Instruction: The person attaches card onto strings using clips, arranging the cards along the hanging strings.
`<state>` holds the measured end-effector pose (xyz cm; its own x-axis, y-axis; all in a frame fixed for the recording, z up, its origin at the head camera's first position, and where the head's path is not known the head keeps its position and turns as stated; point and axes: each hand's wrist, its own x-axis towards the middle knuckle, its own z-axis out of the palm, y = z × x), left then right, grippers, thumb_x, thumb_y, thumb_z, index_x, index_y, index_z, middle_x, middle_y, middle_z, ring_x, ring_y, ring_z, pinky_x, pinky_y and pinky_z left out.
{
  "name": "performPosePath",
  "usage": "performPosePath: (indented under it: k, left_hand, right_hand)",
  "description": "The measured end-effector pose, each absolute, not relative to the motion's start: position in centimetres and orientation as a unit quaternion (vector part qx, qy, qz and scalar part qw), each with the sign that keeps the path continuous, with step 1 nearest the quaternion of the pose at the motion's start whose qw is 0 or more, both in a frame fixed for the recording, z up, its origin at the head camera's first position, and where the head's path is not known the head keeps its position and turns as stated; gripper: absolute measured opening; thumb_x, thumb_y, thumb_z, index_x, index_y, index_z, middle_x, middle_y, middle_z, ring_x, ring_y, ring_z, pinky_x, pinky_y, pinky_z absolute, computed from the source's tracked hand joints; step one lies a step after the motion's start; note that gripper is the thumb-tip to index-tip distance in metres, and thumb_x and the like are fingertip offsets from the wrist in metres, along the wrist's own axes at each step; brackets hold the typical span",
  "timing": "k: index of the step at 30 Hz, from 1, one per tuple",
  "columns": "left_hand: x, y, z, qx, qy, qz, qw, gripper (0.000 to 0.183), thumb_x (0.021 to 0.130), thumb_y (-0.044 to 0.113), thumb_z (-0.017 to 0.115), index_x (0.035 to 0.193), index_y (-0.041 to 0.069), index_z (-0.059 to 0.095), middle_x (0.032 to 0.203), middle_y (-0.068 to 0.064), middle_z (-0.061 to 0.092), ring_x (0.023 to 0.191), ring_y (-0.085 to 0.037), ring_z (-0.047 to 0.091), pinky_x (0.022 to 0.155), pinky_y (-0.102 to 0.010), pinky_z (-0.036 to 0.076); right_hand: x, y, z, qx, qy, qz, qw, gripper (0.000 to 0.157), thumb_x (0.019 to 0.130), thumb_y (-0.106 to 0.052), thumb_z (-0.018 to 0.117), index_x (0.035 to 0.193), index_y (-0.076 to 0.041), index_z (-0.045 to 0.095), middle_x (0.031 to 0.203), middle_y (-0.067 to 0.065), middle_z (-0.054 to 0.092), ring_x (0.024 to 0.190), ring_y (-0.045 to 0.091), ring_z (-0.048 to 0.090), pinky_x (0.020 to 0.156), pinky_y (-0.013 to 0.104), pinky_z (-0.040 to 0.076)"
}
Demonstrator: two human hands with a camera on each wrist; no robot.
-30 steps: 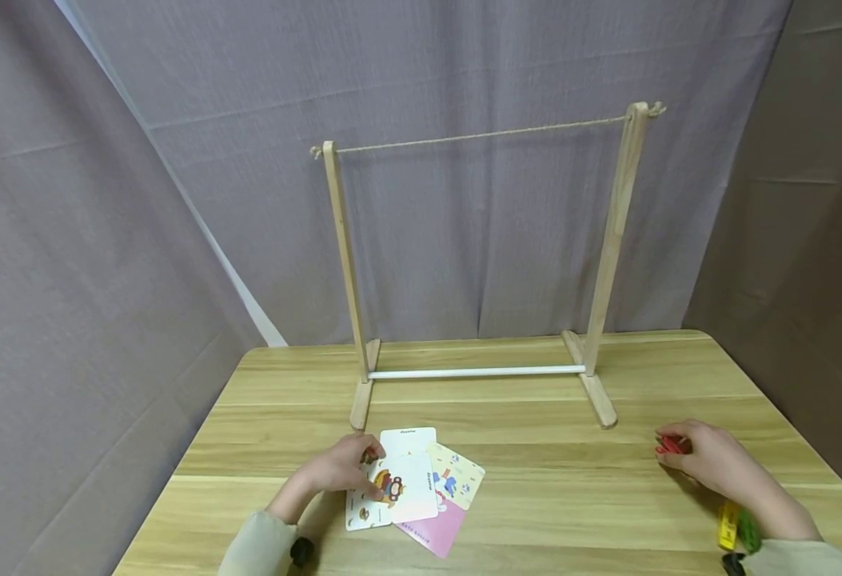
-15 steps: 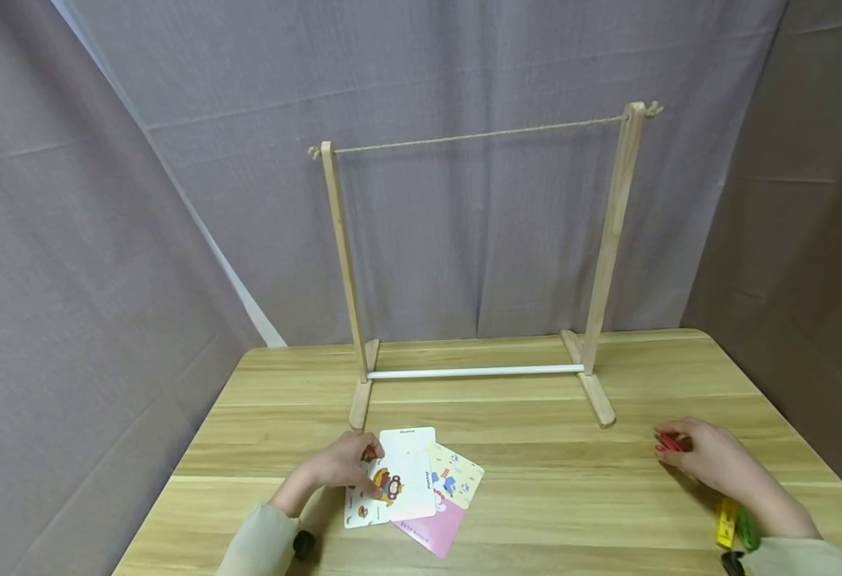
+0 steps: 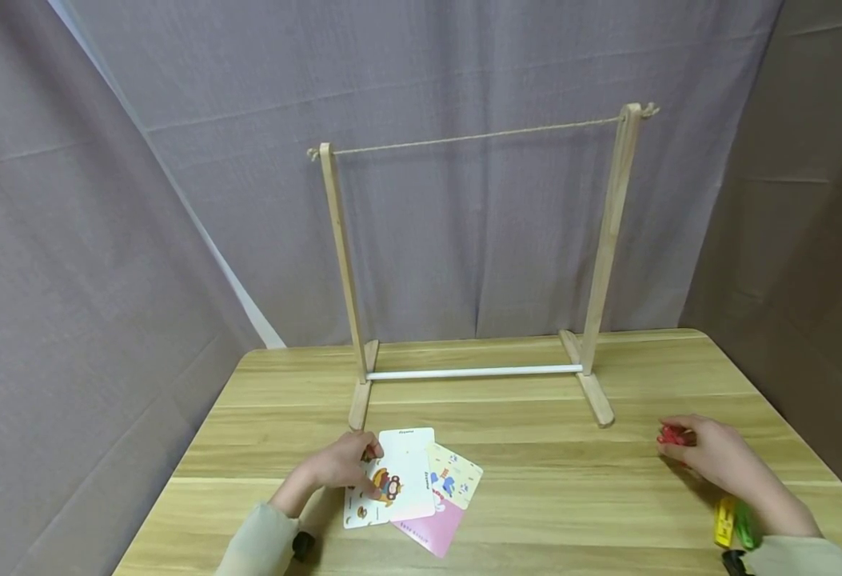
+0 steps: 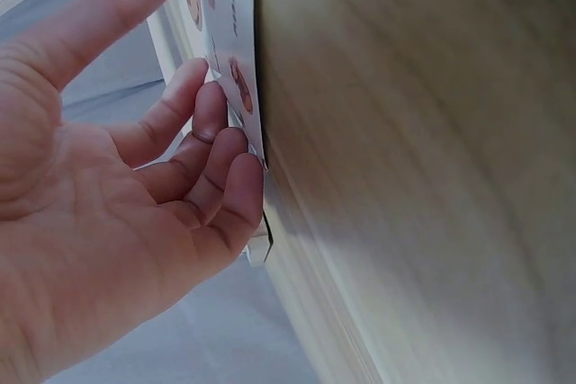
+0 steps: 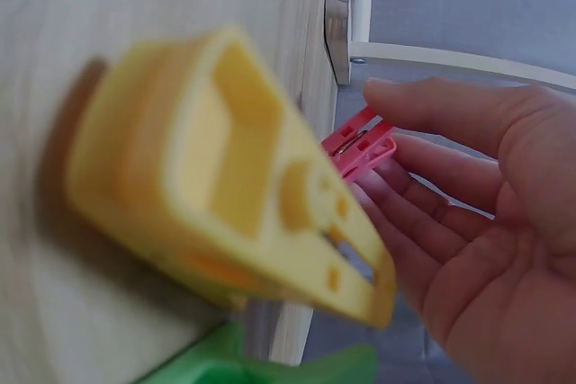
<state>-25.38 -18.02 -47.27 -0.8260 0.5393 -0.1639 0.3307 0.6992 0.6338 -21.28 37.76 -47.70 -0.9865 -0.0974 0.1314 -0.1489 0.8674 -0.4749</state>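
Clothespin of slotted red plastic, pinched by thumb and fingers of the right hand, has its long axis slanting, one end palmward, at the right of the wood-grain tabletop; a boxy yellow clip lies near the wrist. The left hand, fingers loosely bent, rests on a flat, round-cornered monkey card

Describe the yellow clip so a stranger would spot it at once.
On the wooden table, go to the near right part, where the right hand holds a red clip. In the head view, the yellow clip is below that hand, just left of a green clip; its yellow colour sets it apart from both.
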Motion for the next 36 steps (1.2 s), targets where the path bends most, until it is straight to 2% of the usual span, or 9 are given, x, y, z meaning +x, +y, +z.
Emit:
performPosePath:
  k: [9, 20, 23, 25, 29, 32, 36]
  left_hand:
    - [-25.19, -18.04, -47.19, 0.241, 0.907, 0.304, 0.163, 0.052, 0.066, 0.007, 0.091, 0.106, 0.001, 0.059, 0.102, -0.008, 0.059, 0.097, -0.025, 0.054, 0.089, -0.043, 0.047]
    - [-25.42, -18.30, -47.61, 0.238, 0.906, 0.305, 0.170, 0.050, 0.069, 0.008, 0.091, 0.107, 0.002, 0.059, 0.104, -0.006, 0.058, 0.097, -0.023, 0.053, 0.088, -0.041, 0.047]
    - [-25.47, -18.34, -47.74, 0.241, 0.905, 0.305, 0.169, 0.050, 0.069, 0.008, 0.091, 0.106, 0.002, 0.058, 0.104, -0.007, 0.058, 0.097, -0.024, 0.053, 0.087, -0.040, 0.047]
    - [-25.48, -18.34, -47.75, 0.243, 0.905, 0.306, 0.168, 0.050, 0.069, 0.007, 0.091, 0.106, 0.002, 0.058, 0.103, -0.007, 0.058, 0.096, -0.024, 0.053, 0.087, -0.040, 0.047]
    - [-25.45, -18.22, -47.76, 0.244, 0.905, 0.308, 0.166, 0.050, 0.068, 0.006, 0.091, 0.106, 0.001, 0.058, 0.103, -0.007, 0.058, 0.096, -0.024, 0.053, 0.087, -0.040, 0.047]
    - [-25.44, -18.08, -47.76, 0.242, 0.905, 0.308, 0.166, 0.051, 0.068, 0.007, 0.091, 0.106, 0.001, 0.058, 0.103, -0.007, 0.058, 0.096, -0.023, 0.053, 0.087, -0.039, 0.047]
    - [-25.52, -17.98, -47.64, 0.240, 0.905, 0.309, 0.165, 0.051, 0.068, 0.007, 0.091, 0.106, 0.001, 0.058, 0.102, -0.007, 0.058, 0.096, -0.024, 0.053, 0.087, -0.040, 0.047]
  right_hand:
    - [-21.50, 37.92, -47.45, 0.056, -0.959, 0.272, 0.052, 0.050, 0.089, -0.022, 0.078, 0.120, 0.014, 0.062, 0.097, 0.013, 0.072, 0.089, 0.030, 0.067, 0.076, 0.042, 0.053]
    - [-21.38, 37.65, -46.94, 0.045, -0.950, 0.305, 0.036, 0.055, 0.093, -0.028, 0.074, 0.128, 0.011, 0.059, 0.108, 0.019, 0.071, 0.096, 0.034, 0.068, 0.080, 0.046, 0.055]
    - [-21.31, 37.75, -47.07, 0.037, -0.946, 0.320, 0.029, 0.057, 0.094, -0.030, 0.073, 0.131, 0.011, 0.058, 0.110, 0.020, 0.071, 0.097, 0.032, 0.068, 0.078, 0.038, 0.055]
    - [-21.28, 37.88, -47.17, 0.036, -0.942, 0.332, 0.025, 0.058, 0.095, -0.030, 0.072, 0.132, 0.011, 0.057, 0.111, 0.020, 0.071, 0.097, 0.029, 0.069, 0.077, 0.032, 0.054]
    - [-21.25, 38.19, -47.44, 0.031, -0.935, 0.353, 0.020, 0.059, 0.095, -0.031, 0.072, 0.134, 0.010, 0.055, 0.112, 0.021, 0.071, 0.090, 0.007, 0.067, 0.073, 0.018, 0.048]
    - [-21.22, 38.34, -47.65, 0.023, -0.927, 0.375, 0.016, 0.060, 0.095, -0.030, 0.071, 0.135, 0.012, 0.054, 0.115, 0.024, 0.070, 0.087, -0.007, 0.061, 0.073, 0.014, 0.047]
    - [-21.17, 38.46, -47.84, 0.013, -0.914, 0.405, 0.018, 0.060, 0.097, -0.029, 0.069, 0.136, 0.014, 0.052, 0.118, 0.028, 0.068, 0.086, -0.013, 0.058, 0.073, 0.012, 0.047]
